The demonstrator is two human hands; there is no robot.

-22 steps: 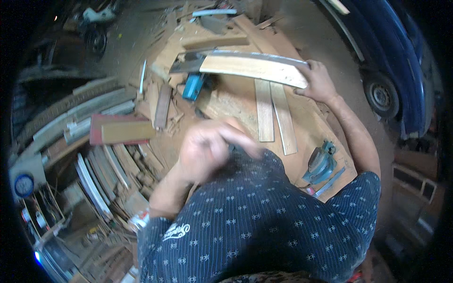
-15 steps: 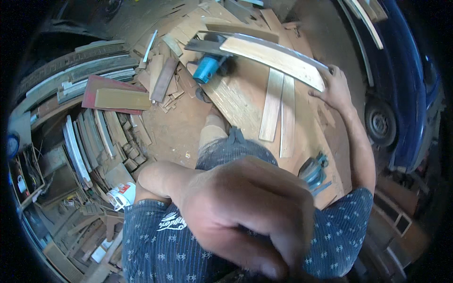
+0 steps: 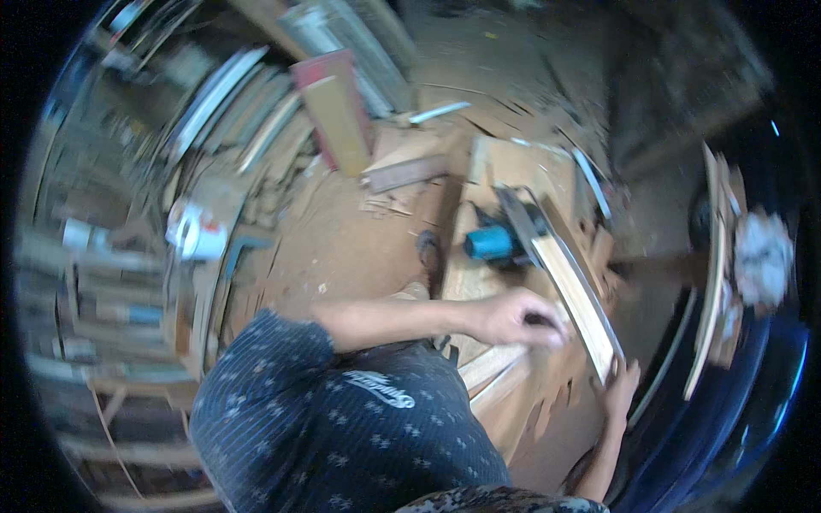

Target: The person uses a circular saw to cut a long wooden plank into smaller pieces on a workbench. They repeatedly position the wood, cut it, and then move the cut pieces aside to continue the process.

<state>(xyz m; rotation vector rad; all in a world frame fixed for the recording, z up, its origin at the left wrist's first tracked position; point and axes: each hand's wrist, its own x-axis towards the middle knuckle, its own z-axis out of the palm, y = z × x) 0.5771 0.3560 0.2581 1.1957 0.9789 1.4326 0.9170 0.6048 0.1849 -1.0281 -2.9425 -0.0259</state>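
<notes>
My right hand [image 3: 619, 386] grips the near end of a long pale wooden board [image 3: 575, 303], its fingers wrapped over that end. The board's far end lies by the dark flat plate of a teal and black power tool [image 3: 489, 243], on the wooden workbench [image 3: 487, 162]. My left hand [image 3: 522, 318] is over the bench, just left of the board and apart from it. Its fingers are curled inward and closed; motion blur hides what they hold, if anything. Below the left hand lie pale wooden strips [image 3: 496, 372].
Stacked planks [image 3: 231, 94] and a maroon panel [image 3: 363, 94] stand at the far left. A white bucket [image 3: 198, 235] is left of me, near a teal square-shaped piece [image 3: 244, 248]. Rightwards are a dark blue vehicle [image 3: 727, 419], leaning wood lengths [image 3: 711, 274] and a pale bundle [image 3: 764, 256].
My left hand has moved from close in front of the camera out toward the board. The view has turned. My right hand has kept hold of the board's end.
</notes>
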